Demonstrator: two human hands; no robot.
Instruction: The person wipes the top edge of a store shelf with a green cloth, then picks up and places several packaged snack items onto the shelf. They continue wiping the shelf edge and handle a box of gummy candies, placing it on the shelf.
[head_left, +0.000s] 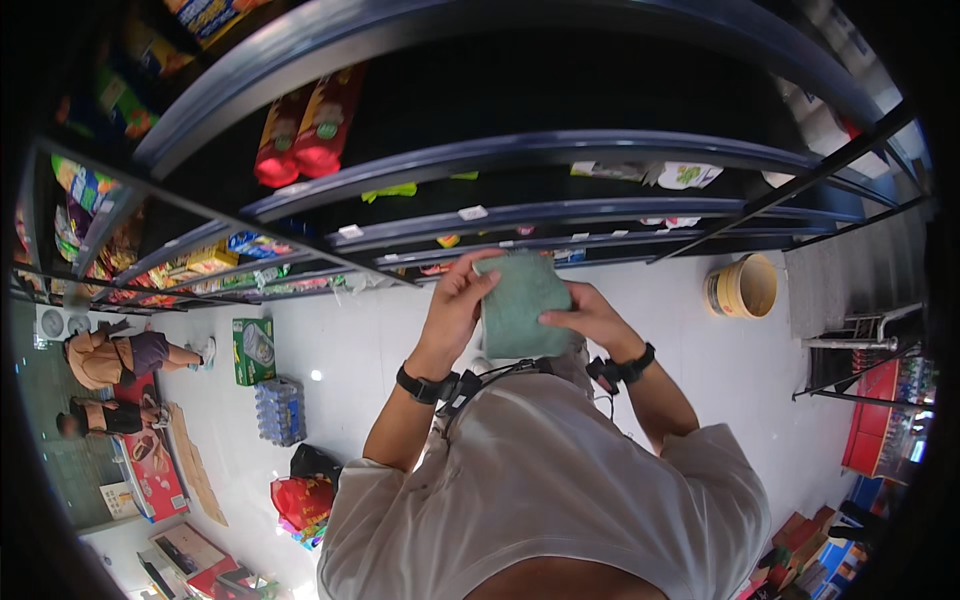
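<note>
Between my two hands is a folded green cloth (523, 306), roughly square, held up in front of my chest. My left hand (461, 296) pinches its left side, thumb on the near face. On the opposite side, my right hand (589, 311) grips the right edge, with the thumb in front and the other fingers hidden behind the cloth. Just beyond stands a dark metal shelving unit (525, 150). Red packages (322, 127) sit on one of its upper shelves, and a white package (684, 175) lies farther right.
A yellow bucket (739, 286) stands on the floor to the right, near a metal-framed stand (862, 341). At left are a green carton (253, 351), a pack of bottled water (280, 411) and a red bag (301, 501). Two people (124, 356) are at the far left.
</note>
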